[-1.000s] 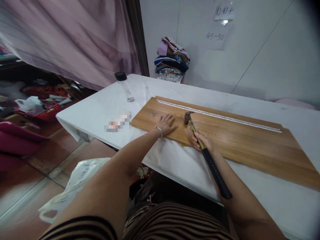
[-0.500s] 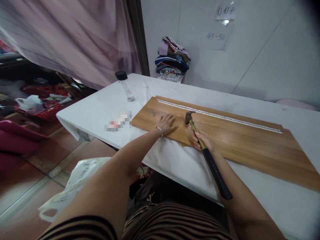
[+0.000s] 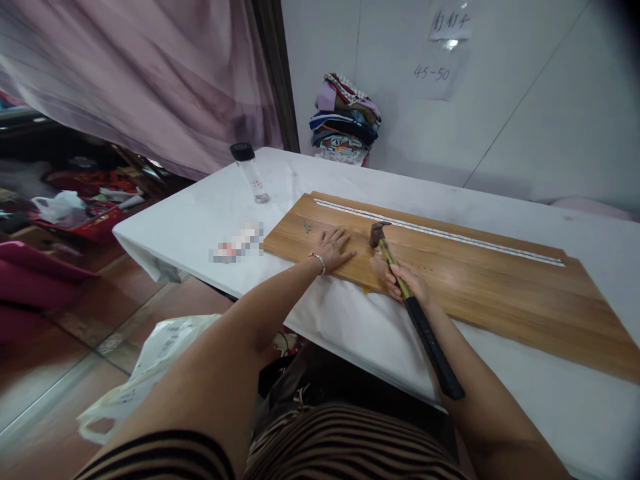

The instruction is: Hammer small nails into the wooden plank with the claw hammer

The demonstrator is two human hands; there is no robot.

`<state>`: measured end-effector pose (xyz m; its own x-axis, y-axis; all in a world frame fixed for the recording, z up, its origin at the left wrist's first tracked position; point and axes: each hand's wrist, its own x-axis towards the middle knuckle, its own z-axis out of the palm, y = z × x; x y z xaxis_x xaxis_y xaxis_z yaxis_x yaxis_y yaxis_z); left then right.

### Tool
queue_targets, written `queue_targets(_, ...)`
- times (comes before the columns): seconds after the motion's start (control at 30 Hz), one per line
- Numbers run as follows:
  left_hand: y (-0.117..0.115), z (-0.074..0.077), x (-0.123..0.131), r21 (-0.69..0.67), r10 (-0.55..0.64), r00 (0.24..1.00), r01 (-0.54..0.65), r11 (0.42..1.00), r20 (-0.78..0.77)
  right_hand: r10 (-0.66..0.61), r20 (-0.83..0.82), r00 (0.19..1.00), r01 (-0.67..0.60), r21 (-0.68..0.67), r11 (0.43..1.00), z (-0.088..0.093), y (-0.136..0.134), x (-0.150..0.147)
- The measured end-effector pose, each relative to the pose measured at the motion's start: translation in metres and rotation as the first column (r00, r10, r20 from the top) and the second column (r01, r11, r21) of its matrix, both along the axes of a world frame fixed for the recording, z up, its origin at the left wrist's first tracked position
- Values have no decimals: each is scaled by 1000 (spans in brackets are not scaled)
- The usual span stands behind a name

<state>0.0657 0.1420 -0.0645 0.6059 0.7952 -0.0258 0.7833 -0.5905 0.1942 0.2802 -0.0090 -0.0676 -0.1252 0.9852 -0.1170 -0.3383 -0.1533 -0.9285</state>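
Observation:
My left hand lies flat with spread fingers on a brown wooden board. Closed round the handle of a claw hammer, my right hand rests at the board's near edge. The hammer's metal head points away from me over the board, and its black grip end reaches back above my right forearm. A few small nails lie near the board's left end. A row of small dark marks shows on the wood just right of the hammer. Along the far side runs a white measuring strip.
The board lies on a table with a white cover. A clear bottle with a black lid stands at the back left, near a blurred-out item. Folded clothes are stacked by the wall. A plastic bag sits below the table's left side.

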Motion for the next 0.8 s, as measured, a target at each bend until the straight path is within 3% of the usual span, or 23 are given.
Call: queue_targets(0.8,1,-4,0,12,10,999,-11,1000,30,-16,23,1000,16,-2,1000,1,0,-1)
